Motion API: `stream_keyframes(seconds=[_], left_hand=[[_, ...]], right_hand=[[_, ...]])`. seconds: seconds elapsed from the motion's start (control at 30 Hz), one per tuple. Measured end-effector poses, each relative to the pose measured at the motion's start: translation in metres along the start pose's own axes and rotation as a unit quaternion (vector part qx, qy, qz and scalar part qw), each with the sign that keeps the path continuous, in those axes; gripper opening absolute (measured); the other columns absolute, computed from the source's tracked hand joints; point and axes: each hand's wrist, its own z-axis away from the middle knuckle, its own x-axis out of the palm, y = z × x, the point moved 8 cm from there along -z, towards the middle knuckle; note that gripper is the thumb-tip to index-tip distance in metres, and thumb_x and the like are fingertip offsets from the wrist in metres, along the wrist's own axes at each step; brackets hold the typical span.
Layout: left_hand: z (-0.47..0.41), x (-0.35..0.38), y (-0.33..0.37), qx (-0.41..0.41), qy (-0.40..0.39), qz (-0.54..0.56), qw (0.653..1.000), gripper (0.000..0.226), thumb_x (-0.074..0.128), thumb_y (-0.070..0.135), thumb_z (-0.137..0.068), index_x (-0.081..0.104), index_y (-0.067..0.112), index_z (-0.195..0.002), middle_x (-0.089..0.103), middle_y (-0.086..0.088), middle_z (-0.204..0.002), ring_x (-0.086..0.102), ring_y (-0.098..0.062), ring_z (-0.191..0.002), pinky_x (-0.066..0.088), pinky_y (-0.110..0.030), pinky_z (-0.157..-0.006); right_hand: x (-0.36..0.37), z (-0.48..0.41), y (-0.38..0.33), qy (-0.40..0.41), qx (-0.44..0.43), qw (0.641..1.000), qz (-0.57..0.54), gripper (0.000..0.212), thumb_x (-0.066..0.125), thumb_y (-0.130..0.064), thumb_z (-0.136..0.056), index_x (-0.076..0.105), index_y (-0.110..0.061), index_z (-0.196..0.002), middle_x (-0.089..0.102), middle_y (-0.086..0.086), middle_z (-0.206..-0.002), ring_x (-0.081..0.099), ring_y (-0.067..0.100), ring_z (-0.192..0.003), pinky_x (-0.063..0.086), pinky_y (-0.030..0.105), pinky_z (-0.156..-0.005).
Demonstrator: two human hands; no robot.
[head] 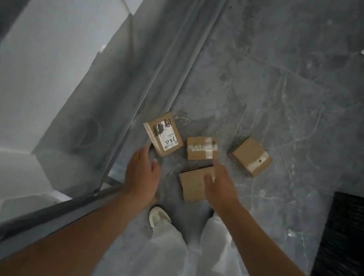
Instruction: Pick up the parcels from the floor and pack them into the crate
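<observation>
On the grey floor (281, 94), well apart from the black crate (350, 252), four cardboard parcels (201, 148) lie close together, none yet packed. Both hands are empty with fingers extended: the left hand (142, 172) is beside the labelled parcel (164, 134), and the right hand (221, 186) is over the plain parcel (192, 186). Recommended: grip each parcel across opposite edges before lifting.

I read this as an indoor hallway or entry area of a building; whether home or business, I cannot tell. The floor (282, 87) is polished grey stone with pale veins. A glass panel (99, 103) in a metal frame runs along the left, with a plain white wall (46, 45) behind it. Small cardboard parcels (199, 149), one with a printed label (167, 140), lie on the floor. A black slatted crate (355, 253) stands at the right.
</observation>
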Motion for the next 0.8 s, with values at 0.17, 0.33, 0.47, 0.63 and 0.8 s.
stream_keyframes(seconds=[0.17, 0.33, 0.47, 0.63, 0.8], left_hand=[[-0.075, 0.087, -0.062, -0.022, 0.004, 0.004, 1.0, 0.048, 0.046, 0.016, -0.097, 0.035, 0.001, -0.141, 0.038, -0.017, -0.146, 0.036, -0.031, -0.137, 0.034, -0.047, -0.111], [-0.177, 0.135, -0.105, -0.013, 0.037, 0.013, 0.999, 0.045, 0.045, 0.013, -0.094, 0.038, 0.003, -0.138, 0.045, -0.016, -0.139, 0.042, -0.031, -0.13, 0.038, -0.047, -0.108], [-0.263, 0.149, -0.11, 0.025, 0.075, 0.017, 0.997, 0.042, 0.04, 0.012, -0.098, 0.039, 0.004, -0.139, 0.043, -0.017, -0.143, 0.039, -0.029, -0.134, 0.033, -0.037, -0.112], [-0.308, 0.168, -0.123, -0.073, 0.043, 0.085, 0.993, 0.029, 0.038, 0.02, -0.099, 0.062, 0.011, -0.113, 0.063, -0.013, -0.118, 0.056, -0.021, -0.098, 0.044, -0.032, -0.083], [-0.268, 0.145, -0.125, -0.072, 0.105, 0.114, 0.985, 0.032, 0.038, 0.021, -0.099, 0.062, 0.012, -0.118, 0.065, -0.008, -0.114, 0.058, -0.022, -0.101, 0.042, -0.027, -0.08]], right_hand=[[0.102, -0.083, 0.048, -0.089, 0.015, 0.996, 0.013, 0.057, 0.04, -0.025, -0.102, 0.02, -0.014, -0.154, 0.02, 0.008, -0.16, 0.025, 0.025, -0.146, 0.028, 0.04, -0.116], [0.174, -0.169, 0.079, -0.111, 0.085, 0.979, -0.15, 0.046, 0.042, -0.022, -0.103, 0.034, -0.011, -0.147, 0.042, 0.01, -0.147, 0.041, 0.027, -0.135, 0.036, 0.026, -0.095], [0.231, -0.237, 0.086, -0.142, 0.145, 0.933, -0.298, 0.045, 0.042, -0.021, -0.103, 0.038, -0.006, -0.144, 0.047, 0.014, -0.144, 0.046, 0.032, -0.131, 0.043, 0.036, -0.101], [0.276, -0.287, 0.074, -0.151, 0.201, 0.834, -0.491, 0.053, 0.047, -0.034, -0.101, 0.031, -0.019, -0.149, 0.049, 0.006, -0.143, 0.051, 0.027, -0.129, 0.047, 0.044, -0.101], [0.254, -0.269, 0.057, -0.132, 0.204, 0.767, -0.594, 0.043, 0.052, -0.032, -0.099, 0.039, -0.026, -0.14, 0.064, 0.003, -0.119, 0.066, 0.027, -0.106, 0.056, 0.047, -0.089]])
